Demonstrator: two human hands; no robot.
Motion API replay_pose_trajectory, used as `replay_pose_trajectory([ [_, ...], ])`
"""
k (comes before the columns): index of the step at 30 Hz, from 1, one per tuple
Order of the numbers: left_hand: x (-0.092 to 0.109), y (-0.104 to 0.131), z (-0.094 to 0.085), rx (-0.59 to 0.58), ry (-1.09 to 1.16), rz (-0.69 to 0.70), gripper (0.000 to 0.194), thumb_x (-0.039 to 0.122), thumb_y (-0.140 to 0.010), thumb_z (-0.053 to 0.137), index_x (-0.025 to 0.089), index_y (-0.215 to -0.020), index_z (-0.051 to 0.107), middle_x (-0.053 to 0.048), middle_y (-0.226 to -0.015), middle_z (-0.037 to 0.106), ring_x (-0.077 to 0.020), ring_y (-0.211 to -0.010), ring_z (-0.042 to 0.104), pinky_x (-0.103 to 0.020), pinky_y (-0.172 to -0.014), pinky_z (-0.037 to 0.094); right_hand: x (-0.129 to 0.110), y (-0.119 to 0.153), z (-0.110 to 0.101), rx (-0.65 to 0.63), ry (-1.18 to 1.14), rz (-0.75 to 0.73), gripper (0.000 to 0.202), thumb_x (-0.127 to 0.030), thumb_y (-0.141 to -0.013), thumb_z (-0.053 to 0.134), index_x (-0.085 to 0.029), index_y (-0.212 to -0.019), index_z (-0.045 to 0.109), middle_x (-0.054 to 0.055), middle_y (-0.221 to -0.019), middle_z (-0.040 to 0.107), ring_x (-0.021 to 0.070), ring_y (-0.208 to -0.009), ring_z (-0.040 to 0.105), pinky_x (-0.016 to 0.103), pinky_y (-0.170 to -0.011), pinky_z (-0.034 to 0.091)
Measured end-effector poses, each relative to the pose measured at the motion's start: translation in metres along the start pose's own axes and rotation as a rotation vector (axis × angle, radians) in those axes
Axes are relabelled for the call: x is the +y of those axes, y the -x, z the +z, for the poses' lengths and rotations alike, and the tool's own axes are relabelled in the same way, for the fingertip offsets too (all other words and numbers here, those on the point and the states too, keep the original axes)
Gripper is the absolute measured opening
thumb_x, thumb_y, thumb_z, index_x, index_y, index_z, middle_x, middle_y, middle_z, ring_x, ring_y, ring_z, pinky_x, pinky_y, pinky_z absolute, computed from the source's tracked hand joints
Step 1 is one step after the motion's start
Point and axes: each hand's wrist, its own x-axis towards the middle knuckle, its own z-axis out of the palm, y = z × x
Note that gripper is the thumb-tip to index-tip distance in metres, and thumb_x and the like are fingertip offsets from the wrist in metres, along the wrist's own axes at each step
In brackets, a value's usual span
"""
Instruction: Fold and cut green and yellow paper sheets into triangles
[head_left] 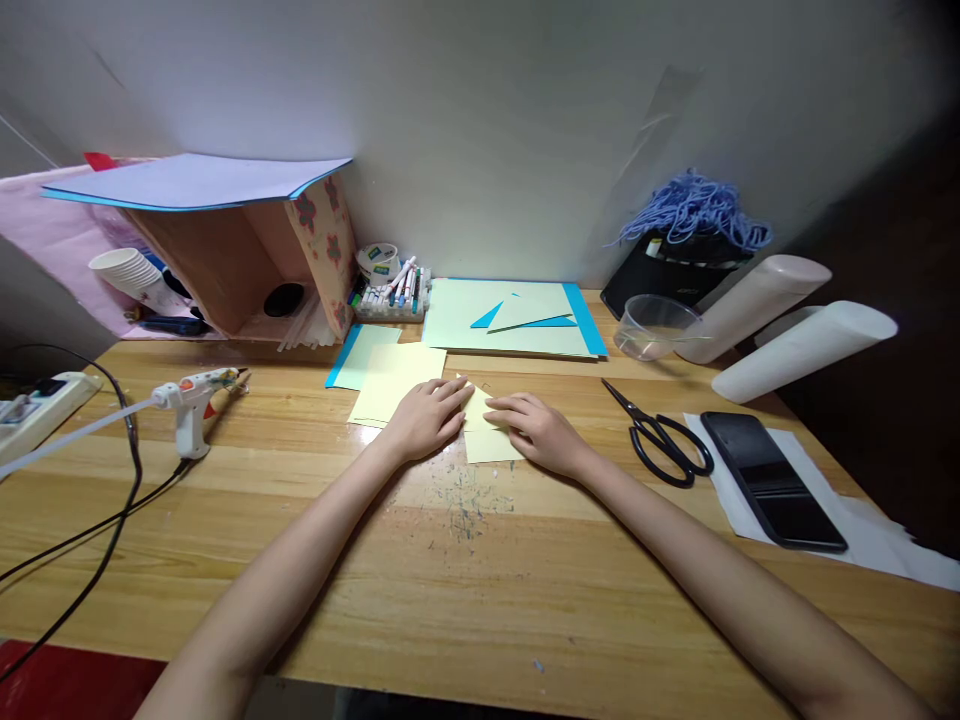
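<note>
A small pale yellow sheet of paper (491, 447) lies on the wooden table between my hands, its upper part folded into a slanted flap. My left hand (427, 418) rests flat, fingers stretched out, with the fingertips on the sheet's left edge. From the other side my right hand (541, 432) touches the sheet, its fingers extended and slightly bent over the right part. Part of the fold is hidden under the fingers. Beside my left hand lies a larger pale yellow sheet (397, 375), partly over a paper with a blue edge (343, 358).
Black-handled scissors (660, 445) and a phone (772, 480) lie to the right. Leftward are a glue gun (191, 405) with its cable and an open box (247, 250). Markers (397, 290), stacked papers (450, 320) and a clear bowl (656, 328) stand behind.
</note>
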Motion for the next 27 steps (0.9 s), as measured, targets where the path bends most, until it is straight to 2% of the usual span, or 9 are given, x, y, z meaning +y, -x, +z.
replay_pose_trajectory([
  [17,0.0013,0.0000,0.0007,-0.005,-0.013,-0.020,0.043,0.033,-0.089,0.035,0.023,-0.131,0.040,-0.003,-0.134,0.043,-0.0230,-0.114,0.043,-0.040,-0.094,0.036,-0.0004,-0.0004,-0.0003,0.005,-0.008,-0.007,0.034,-0.009,-0.082,0.043,-0.023,-0.109,0.059,0.006,-0.116,0.058,0.0212,-0.105,0.050,0.041,-0.087,0.045],
  [23,0.0015,-0.0007,0.0003,-0.009,-0.026,-0.015,0.043,0.033,-0.089,0.035,0.023,-0.130,0.041,-0.003,-0.134,0.044,-0.0228,-0.114,0.042,-0.039,-0.094,0.036,-0.0008,0.0003,-0.0004,0.004,0.017,0.015,0.035,-0.007,-0.080,0.045,-0.022,-0.108,0.059,0.007,-0.131,0.048,0.0219,-0.108,0.048,0.042,-0.089,0.044],
  [27,0.0008,-0.0004,0.0008,-0.003,-0.031,-0.005,0.042,0.034,-0.090,0.034,0.022,-0.129,0.042,-0.004,-0.134,0.043,-0.0229,-0.114,0.042,-0.039,-0.094,0.036,-0.0012,0.0000,-0.0005,-0.007,0.012,0.024,0.037,-0.006,-0.079,0.044,-0.023,-0.109,0.059,0.006,-0.129,0.049,0.0219,-0.108,0.048,0.042,-0.088,0.045],
])
